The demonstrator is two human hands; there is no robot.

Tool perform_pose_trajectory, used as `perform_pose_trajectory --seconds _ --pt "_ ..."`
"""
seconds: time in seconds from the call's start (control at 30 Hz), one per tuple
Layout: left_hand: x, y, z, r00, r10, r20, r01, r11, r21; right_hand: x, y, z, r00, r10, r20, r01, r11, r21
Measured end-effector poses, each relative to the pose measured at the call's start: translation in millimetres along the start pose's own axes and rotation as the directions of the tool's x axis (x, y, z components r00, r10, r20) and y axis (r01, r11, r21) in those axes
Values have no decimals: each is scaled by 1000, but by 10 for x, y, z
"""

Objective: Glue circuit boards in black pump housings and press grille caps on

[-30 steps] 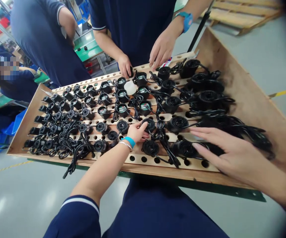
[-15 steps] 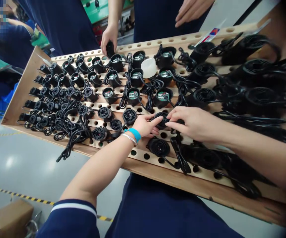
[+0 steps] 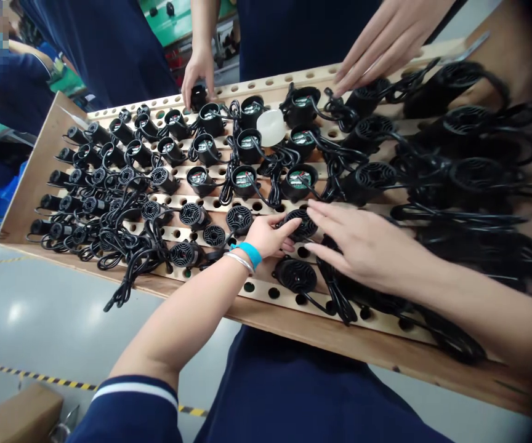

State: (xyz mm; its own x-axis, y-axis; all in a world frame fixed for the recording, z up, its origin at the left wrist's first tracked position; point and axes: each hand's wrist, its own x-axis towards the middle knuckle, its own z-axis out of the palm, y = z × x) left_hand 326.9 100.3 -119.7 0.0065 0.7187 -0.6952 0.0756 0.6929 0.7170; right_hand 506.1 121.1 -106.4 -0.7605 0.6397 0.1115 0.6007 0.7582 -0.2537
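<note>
My left hand (image 3: pixel 270 237), with a blue band and a silver bangle at the wrist, grips a black round housing (image 3: pixel 303 223) by its left side, thumb on the slotted cap. My right hand (image 3: pixel 356 243) is open at the housing's right side, its fingers straight and apart. Whether its fingertips touch the housing I cannot tell. Just in front lies another slotted black housing (image 3: pixel 296 274), and a bundled black cable (image 3: pixel 337 286) runs beside it, partly under my right hand.
Rows of black housings with cables fill a wooden tray (image 3: pixel 266 314) with drilled strips. Some are uncapped, showing green boards (image 3: pixel 300 178). A whitish translucent disc (image 3: pixel 270 127) lies among them. Across the tray, a co-worker's hand (image 3: pixel 199 71) holds a housing; their other hand (image 3: pixel 386 46) reaches over the rim.
My right hand's fingers have loosened from a pinch at the housing and spread out. My left hand stays in place. A co-worker's hand has come down over the far rim, where a glue tube showed.
</note>
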Motion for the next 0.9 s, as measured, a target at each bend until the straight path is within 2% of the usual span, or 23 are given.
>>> perform_pose_trajectory --seconds 0.13,0.23,0.37,0.47,0.53,0.6,0.67,0.7,0.77,0.8,0.83,0.9 --pt "8 -15 1 1000 23 -9 -23 1000 -8 -125 -81 93 998 -64 30 67 992 -103" --pt "23 -14 29 1000 21 -23 -21 1000 4 -135 -123 127 999 -37 17 39 990 -136" --pt "22 24 88 993 54 -109 -45 995 85 -52 -241 120 998 46 38 -41 991 -130" --pt "18 52 108 985 97 -141 -78 988 131 -18 -313 23 995 72 61 -67 994 -83" --pt "30 57 101 983 105 -150 -81 984 160 -110 -281 -161 997 62 39 -59 997 -55" --pt "55 49 85 982 101 -159 -71 981 183 -352 -142 -436 995 63 -74 -64 998 -4" --pt "88 31 68 981 96 -166 -62 979 196 -725 108 -715 950 161 -267 -141 986 92" --pt "104 20 61 981 94 -171 -59 978 199 -930 262 -820 921 255 -295 -228 966 123" --pt "132 -1 49 980 90 -179 -53 978 203 -1295 577 -904 887 336 -316 -321 942 99" --pt "142 -9 45 980 88 -181 -50 978 204 -1427 714 -879 893 363 -266 -344 932 119" --pt "148 -16 41 979 86 -182 -47 977 206 -1516 826 -816 908 391 -153 -365 915 174" --pt "149 -21 38 979 87 -186 -47 977 208 -1565 952 -627 897 437 59 -438 868 234"
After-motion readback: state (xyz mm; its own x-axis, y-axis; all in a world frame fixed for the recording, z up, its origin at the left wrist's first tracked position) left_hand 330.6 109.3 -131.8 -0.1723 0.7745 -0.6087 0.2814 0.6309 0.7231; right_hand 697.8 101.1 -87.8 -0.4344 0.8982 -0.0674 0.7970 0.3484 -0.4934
